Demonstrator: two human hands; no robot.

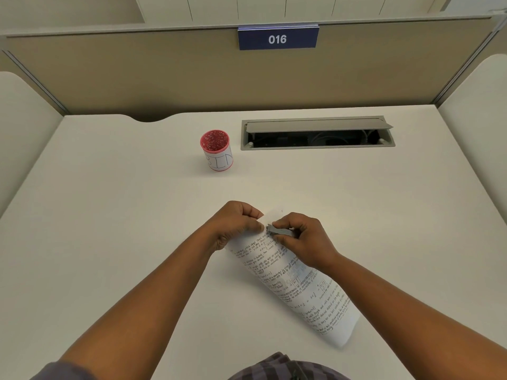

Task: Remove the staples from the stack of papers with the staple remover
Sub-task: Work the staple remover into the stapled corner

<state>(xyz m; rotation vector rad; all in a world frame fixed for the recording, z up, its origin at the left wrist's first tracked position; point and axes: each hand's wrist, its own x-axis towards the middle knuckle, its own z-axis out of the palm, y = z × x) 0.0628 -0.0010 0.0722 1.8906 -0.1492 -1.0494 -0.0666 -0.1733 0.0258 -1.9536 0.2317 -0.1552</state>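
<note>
Both hands [236,224] curled at papers' [296,286] corner

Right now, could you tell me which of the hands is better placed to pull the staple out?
Probably the right hand: it grips the staple remover at the stack of papers' top corner, while the left hand pinches that corner.

The papers [299,286] under the fingers are white with dark handwriting. The staple remover [281,231] between the fingertips is grey.
</note>
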